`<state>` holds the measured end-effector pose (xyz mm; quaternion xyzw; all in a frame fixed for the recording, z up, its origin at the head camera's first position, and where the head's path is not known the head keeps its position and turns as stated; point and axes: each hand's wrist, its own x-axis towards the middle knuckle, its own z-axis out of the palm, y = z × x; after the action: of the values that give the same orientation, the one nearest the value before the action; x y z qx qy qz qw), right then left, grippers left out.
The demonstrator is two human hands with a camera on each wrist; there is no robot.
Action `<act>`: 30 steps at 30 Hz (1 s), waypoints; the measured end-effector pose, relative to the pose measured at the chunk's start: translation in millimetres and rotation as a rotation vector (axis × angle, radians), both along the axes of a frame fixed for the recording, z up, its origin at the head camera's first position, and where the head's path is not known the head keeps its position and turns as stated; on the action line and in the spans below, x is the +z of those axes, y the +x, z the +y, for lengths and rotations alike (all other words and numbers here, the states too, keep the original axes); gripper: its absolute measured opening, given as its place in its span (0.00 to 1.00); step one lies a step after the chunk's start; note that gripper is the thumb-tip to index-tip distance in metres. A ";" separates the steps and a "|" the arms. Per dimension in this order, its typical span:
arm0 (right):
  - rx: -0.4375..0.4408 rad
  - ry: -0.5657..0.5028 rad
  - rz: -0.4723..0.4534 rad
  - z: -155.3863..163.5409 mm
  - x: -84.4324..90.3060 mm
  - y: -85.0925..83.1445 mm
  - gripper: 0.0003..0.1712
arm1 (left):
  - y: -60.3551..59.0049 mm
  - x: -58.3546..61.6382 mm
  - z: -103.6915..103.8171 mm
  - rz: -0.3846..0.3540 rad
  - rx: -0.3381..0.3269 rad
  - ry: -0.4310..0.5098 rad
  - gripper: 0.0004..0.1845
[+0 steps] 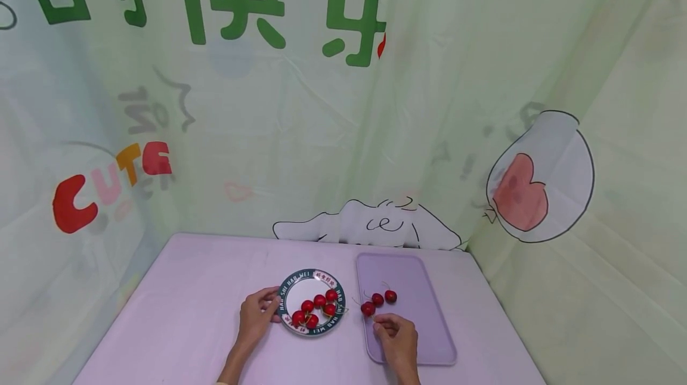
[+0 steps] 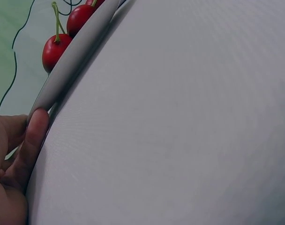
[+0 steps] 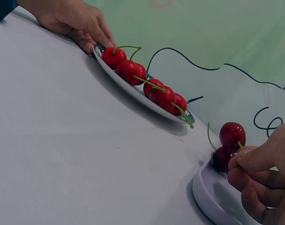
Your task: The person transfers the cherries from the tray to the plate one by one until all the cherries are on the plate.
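nearest the viewer, the right hand lies on the front-left part of a lilac tray, fingers curled, pinching the thin green stem of a cherry. that cherry is glossy, deep red and round, lifted a little above the tray's raised rim in the right wrist view, with a second cherry just under it. from the head camera, three cherries sit in a short row on the tray, the closest one just beside the fingertips, two more angling away behind it.

to the left, the left hand rests on the pale purple table, its fingers lightly bent against the near-left rim of a small round plate with a dark lettered border; whether they truly grip it cannot be told. the plate holds a cluster of red cherries with pale green stems.

farther back hangs a light green printed cloth backdrop.
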<state>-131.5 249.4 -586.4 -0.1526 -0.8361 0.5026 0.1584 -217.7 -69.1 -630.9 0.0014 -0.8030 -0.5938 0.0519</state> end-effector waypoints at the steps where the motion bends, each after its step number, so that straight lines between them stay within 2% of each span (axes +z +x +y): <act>1: 0.006 -0.005 0.005 -0.3 -0.2 -0.2 0.06 | 0.0 0.0 0.1 0.001 0.000 0.000 0.18; 14: 0.026 -0.016 -0.008 -7.9 -1.0 -4.2 0.06 | -5.5 -4.6 -1.4 0.013 -0.016 0.022 0.18; 27: 0.067 -0.019 0.023 -17.2 -3.4 -5.5 0.06 | -5.4 -5.6 -3.4 0.019 -0.030 0.036 0.18; 30: 0.059 -0.025 0.000 -18.8 -5.0 -7.0 0.06 | -4.7 -6.1 -3.4 0.015 -0.028 0.038 0.18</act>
<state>-138.6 230.6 -591.3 -0.1302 -0.8337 0.5176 0.1415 -222.5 -72.5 -637.0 -0.0132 -0.7912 -0.6094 0.0497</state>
